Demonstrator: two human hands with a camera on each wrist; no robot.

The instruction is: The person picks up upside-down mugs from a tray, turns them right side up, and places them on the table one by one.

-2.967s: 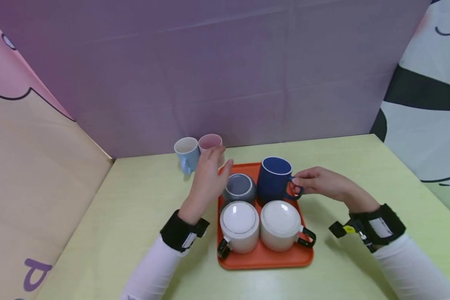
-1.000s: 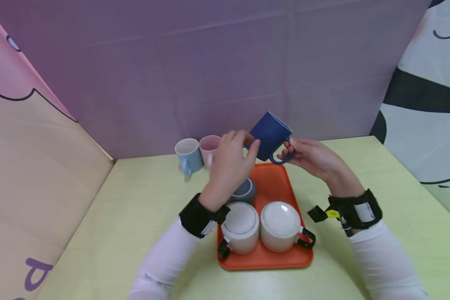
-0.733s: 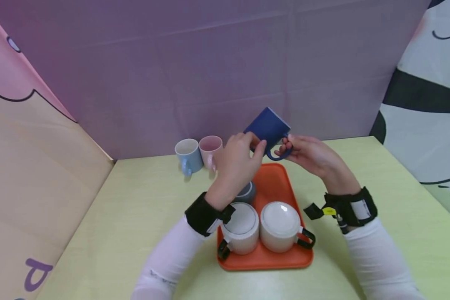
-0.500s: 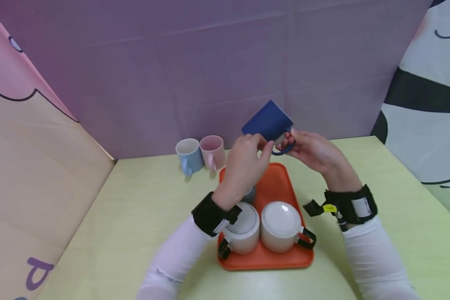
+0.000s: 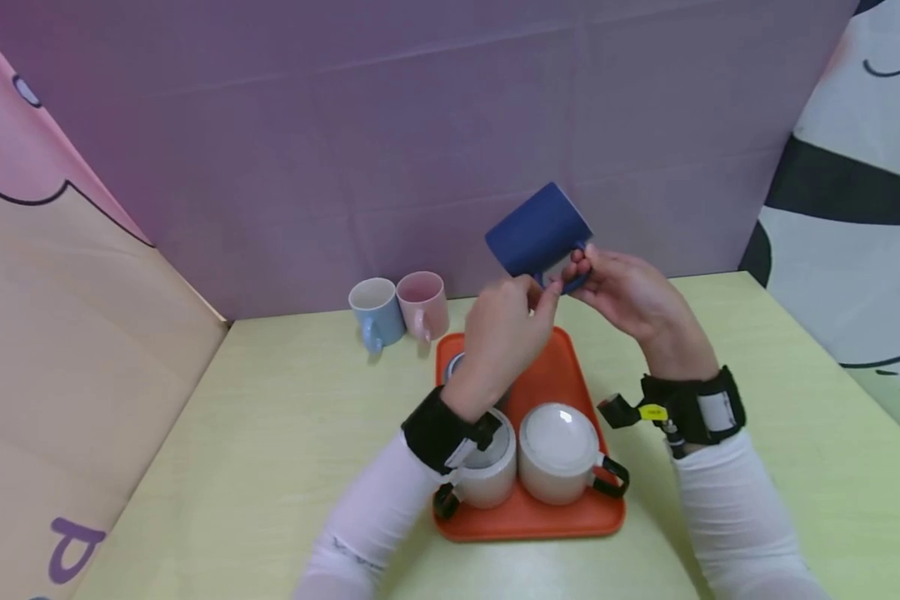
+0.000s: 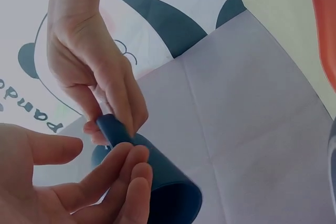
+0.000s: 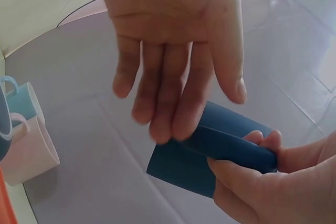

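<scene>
Navy mug (image 5: 540, 229) is held tilted at upper centre, above the tray's (image 5: 562, 367) far edge, pinched by its handle in the right hand (image 5: 630, 296); the left hand (image 5: 506, 329), fingers straight, touches its side.

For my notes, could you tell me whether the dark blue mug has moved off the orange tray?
Yes: the dark blue mug has risen off the orange tray.
</scene>
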